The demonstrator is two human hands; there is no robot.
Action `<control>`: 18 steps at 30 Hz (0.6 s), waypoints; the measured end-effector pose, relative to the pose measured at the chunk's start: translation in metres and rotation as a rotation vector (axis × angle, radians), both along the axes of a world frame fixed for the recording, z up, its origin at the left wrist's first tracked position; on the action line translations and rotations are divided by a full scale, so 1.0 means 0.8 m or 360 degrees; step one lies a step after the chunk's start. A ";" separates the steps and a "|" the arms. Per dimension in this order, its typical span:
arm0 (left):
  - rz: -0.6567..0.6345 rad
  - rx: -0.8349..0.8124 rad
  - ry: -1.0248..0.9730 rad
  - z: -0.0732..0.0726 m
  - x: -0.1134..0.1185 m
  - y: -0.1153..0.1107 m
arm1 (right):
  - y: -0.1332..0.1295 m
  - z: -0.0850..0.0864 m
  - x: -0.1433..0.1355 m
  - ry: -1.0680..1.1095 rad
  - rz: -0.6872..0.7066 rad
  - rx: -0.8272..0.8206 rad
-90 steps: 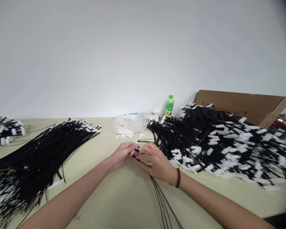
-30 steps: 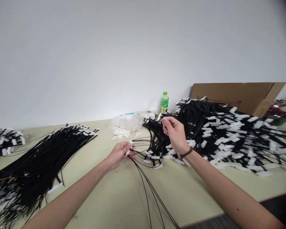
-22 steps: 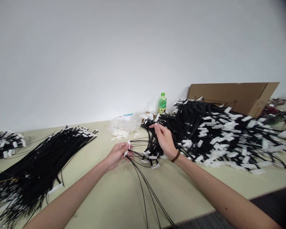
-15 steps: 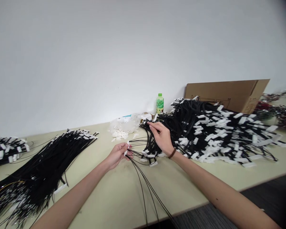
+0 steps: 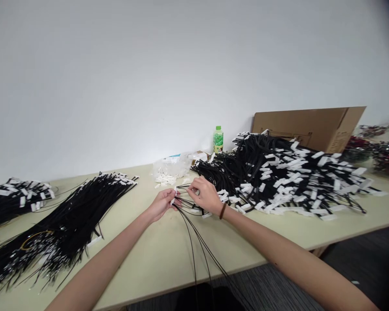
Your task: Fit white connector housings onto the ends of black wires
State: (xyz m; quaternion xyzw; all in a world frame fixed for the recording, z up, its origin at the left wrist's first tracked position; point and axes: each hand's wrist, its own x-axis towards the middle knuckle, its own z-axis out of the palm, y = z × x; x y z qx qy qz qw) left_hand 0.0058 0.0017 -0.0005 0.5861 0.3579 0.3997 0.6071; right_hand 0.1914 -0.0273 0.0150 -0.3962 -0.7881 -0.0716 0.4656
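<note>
Closed around a small white connector (image 5: pixel 174 195) is my left hand (image 5: pixel 164 204). Several thin black wires (image 5: pixel 199 235) run from that spot, some to the right and some down over the table's front edge. Just right of it, my right hand (image 5: pixel 205 194) is closed in a pinch at a thin black wire (image 5: pixel 183 186); the exact grip at the fingertips is too small to make out. Behind my right hand lies a heap of black wires with white tags (image 5: pixel 278 172). Beyond my left hand, loose white connectors (image 5: pixel 165 179) lie in and beside a clear plastic bag (image 5: pixel 178 166).
On the left lie a long bundle of black wires (image 5: pixel 81 211) and another white-tipped bundle (image 5: pixel 9 203). A green-capped bottle (image 5: pixel 218 140) stands by the wall. The cardboard box (image 5: pixel 298 125) is behind the heap, with red and silvery items (image 5: pixel 387 155) at far right.
My right hand has moved left and down from the wire heap to beside my left hand. My left hand still holds the white connector. The view has shifted slightly.
</note>
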 end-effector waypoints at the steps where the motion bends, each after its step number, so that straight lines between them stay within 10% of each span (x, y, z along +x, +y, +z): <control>1: -0.0005 0.0006 -0.0006 0.000 0.000 0.000 | 0.000 0.000 -0.001 0.0008 0.0003 -0.0019; 18: -0.0110 0.0019 -0.0065 -0.002 -0.001 0.004 | 0.000 -0.007 -0.004 -0.0039 0.0093 -0.0186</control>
